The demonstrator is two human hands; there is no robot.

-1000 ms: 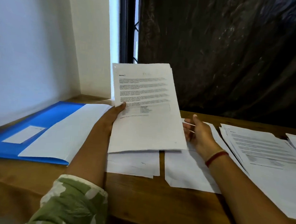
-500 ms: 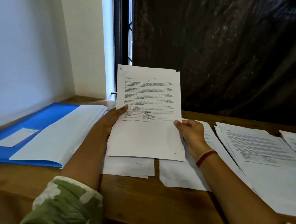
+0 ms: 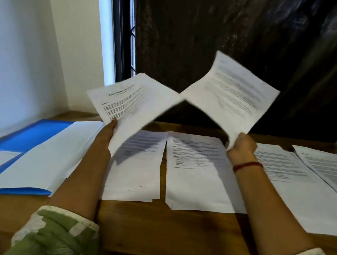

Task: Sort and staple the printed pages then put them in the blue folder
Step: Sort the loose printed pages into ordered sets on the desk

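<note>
White sheaf (image 3: 134, 101) in left hand (image 3: 109, 128), bowed sheet (image 3: 231, 91) in right hand (image 3: 241, 145)

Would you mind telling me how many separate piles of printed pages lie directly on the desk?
4: the left pile under the left hand's raised pages, the centre pile, the right pile beside the right hand's raised sheet, the far-right pile. Others may lie off-frame.

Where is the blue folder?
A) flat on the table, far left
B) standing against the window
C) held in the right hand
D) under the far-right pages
A: the blue folder lies flat on the table at the far left, white sheets resting on it.
</note>
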